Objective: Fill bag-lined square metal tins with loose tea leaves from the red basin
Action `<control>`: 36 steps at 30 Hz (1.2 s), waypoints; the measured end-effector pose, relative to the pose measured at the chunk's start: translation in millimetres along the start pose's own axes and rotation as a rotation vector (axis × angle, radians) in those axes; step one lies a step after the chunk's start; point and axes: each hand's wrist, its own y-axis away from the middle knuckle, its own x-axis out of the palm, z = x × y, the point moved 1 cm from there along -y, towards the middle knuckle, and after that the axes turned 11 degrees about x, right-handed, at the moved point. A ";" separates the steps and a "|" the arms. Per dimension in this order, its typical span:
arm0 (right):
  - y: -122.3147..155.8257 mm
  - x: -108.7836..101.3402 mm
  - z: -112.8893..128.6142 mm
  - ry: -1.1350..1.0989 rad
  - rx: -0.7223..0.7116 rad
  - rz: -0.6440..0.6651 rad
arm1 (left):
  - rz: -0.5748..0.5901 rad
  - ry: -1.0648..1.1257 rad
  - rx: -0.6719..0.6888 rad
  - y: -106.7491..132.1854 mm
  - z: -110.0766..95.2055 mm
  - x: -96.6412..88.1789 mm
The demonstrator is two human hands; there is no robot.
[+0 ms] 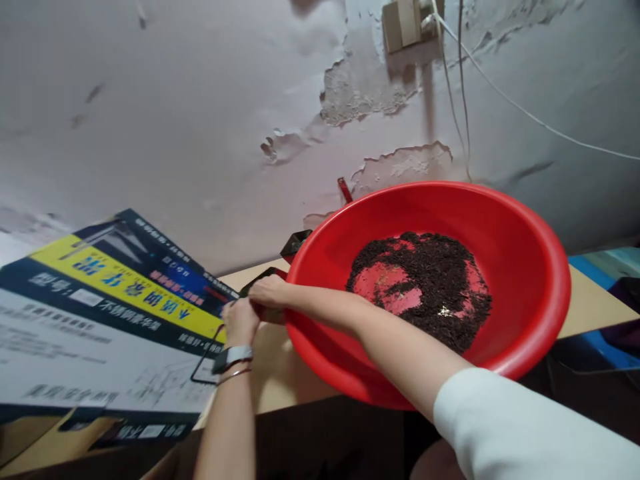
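POV from a person's head cam, looking down at a pale tan surface (285, 377) against a wall (200, 120) w/ flaking paint. Both hands meet L of ctr, at a black-rimmed container (255, 281) sitting just beside a big red basin (523, 287), on its L side. R hand (269, 292) reaches across the basin, arm in a pale sleeve (515, 417); its fingers curl at the container's near edge. L hand (242, 321) is right next to it, w/ a watch (239, 354) & a thin bracelet (234, 375) on the wrist. Can't tell if either hand's fingers are clenched on the container; the grip is hidden & a bit blurred.

Basin holds dark, crumbly soil (440, 293), spread unevenly, w/ bare red patches showing thru & a small pale bit near the front. Behind the hands, by the basin's rim, is a small black pot (296, 244). Far L: a lg. printed carton (115, 313), tilted, w/ a yellow band & blue lettering. Up top, an elec. box (403, 25) on the wall, w/ a white cord (530, 115) trailing R.
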 end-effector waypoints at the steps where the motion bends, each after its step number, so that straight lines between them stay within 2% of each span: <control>1: 3.8 -5.3 -0.2 -0.007 -0.045 -0.033 | 0.004 -0.036 0.000 4.3 -0.3 -15.3; 3: 13.1 -19.7 -3.0 -0.006 -0.117 -0.149 | -0.029 -0.138 -0.024 9.8 -5.5 -48.0; 6: 35.7 -50.6 -17.0 0.005 -0.172 -0.344 | -0.214 -0.410 0.068 7.5 -32.8 -95.4; 10: 86.4 -99.6 -64.9 0.075 -0.102 -0.462 | -0.370 -0.483 0.245 -13.7 -99.4 -138.1; 11: 102.5 -109.6 -82.2 0.098 -0.088 -0.475 | -0.411 -0.478 0.271 -20.9 -118.8 -144.1; 13: 137.3 -121.7 -120.8 0.142 -0.067 -0.481 | -0.421 -0.456 0.328 -36.8 -157.8 -148.1; 15: 173.3 -120.8 -160.7 0.170 -0.053 -0.479 | -0.367 -0.410 0.428 -52.6 -195.0 -140.4; 18: 219.3 -96.9 -210.8 0.186 -0.009 -0.438 | -0.199 -0.261 0.544 -72.2 -240.3 -108.8; 20: 238.6 -72.7 -232.1 0.206 0.035 -0.342 | -0.063 -0.171 0.631 -79.8 -260.9 -80.3; 22: 248.1 -49.6 -242.7 0.214 0.063 -0.215 | 0.075 -0.131 0.710 -82.5 -271.9 -52.7; 25: 251.4 -29.0 -245.0 0.195 0.104 -0.088 | 0.147 -0.097 0.768 -81.8 -272.5 -24.0; 28: 252.0 -28.3 -242.5 0.182 0.116 -0.036 | 0.136 -0.003 0.763 -83.0 -263.2 -10.8; 32: 252.4 -38.7 -244.1 0.150 0.079 0.033 | 0.217 0.143 0.651 -87.5 -253.2 -5.2; 36: 251.0 -41.6 -252.1 0.076 0.061 0.008 | 0.202 0.075 0.622 -87.4 -254.3 -14.4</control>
